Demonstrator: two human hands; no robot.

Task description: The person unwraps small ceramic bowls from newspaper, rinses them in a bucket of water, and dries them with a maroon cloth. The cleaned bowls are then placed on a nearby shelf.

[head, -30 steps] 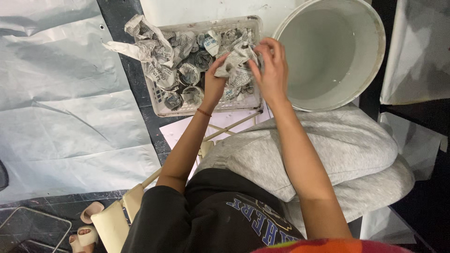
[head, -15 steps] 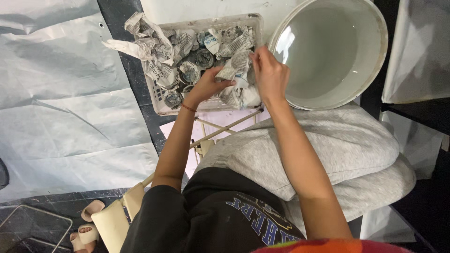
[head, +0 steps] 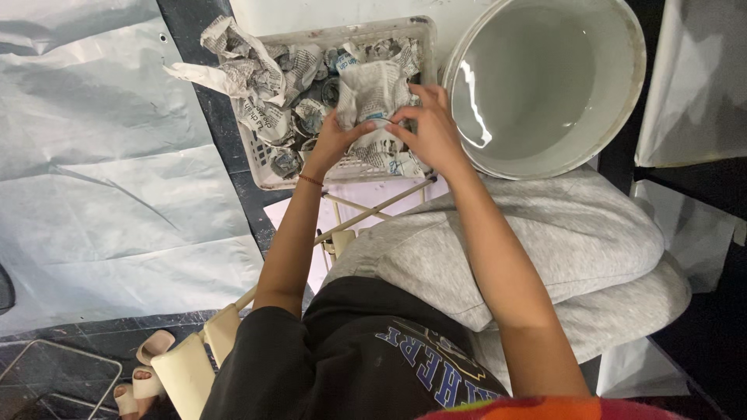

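- We pinch the newspaper bundle (head: 373, 97) between both hands: left hand (head: 333, 140) and right hand (head: 428, 128), fingers clamped on its lower edge.
- It sits over the basket (head: 264, 167), just beyond our fingertips; we should grip evenly so the paper does not tear.

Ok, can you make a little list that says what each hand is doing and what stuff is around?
left hand: grips the newspaper bundle from its left side
right hand: grips the same bundle from its right side
basket: white plastic, full of crumpled newspaper wads
bucket: white, holds water, right of the basket
floor sheet: grey, left of the basket
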